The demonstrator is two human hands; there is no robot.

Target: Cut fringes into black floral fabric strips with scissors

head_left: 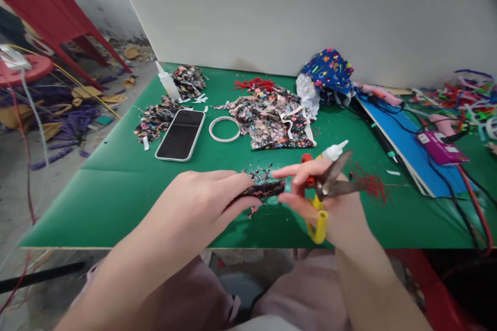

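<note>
My left hand [212, 191] pinches one end of a small folded strip of dark floral fabric [263, 188] just above the green table [116, 191]. My right hand [330, 207] touches the strip's other end with thumb and forefinger while holding yellow-handled thread snips [328, 189], whose blades point up and right, apart. A glue bottle with a white tip [333, 151] lies just behind my right hand. Red thread scraps [370, 183] lie to the right of it.
A phone [181, 134] lies face up at centre left beside a white ring [224, 129]. Floral fabric pieces [272, 116], a blue patterned cloth [330, 70], another glue bottle [167, 81], a blue sheet [411, 139] and glue guns [440, 146] with cables fill the far and right side.
</note>
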